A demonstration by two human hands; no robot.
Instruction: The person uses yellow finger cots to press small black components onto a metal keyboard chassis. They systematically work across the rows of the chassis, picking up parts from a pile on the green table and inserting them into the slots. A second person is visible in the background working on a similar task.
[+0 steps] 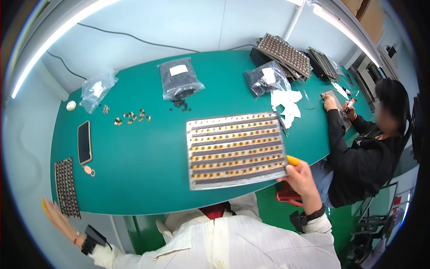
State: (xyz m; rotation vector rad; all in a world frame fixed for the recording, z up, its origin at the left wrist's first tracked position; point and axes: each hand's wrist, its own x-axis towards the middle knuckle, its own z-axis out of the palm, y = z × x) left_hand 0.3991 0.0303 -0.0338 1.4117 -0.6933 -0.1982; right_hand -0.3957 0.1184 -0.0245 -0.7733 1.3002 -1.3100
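My right hand [303, 180] grips the lower right corner of a flat metal tray [237, 157], with the thumb over its edge and a yellow cover on one finger. Rows of small gold-coloured parts fill the tray between dark strips. It is tilted toward me above the front of the green table. At the far left, my left hand [59, 221] is stretched out with its fingers extended, a yellow cover on one. Just beside it, at the table's edge, lies a dark perforated plate [67, 186]; whether the fingers touch it I cannot tell.
A phone [84, 142], loose gold parts [130, 118] and a bag of black pieces [179, 78] lie on the table. Farther right are another bag [267, 80], white tissue [286, 105] and stacked trays [286, 51]. A person in black [367, 152] works at the right end.
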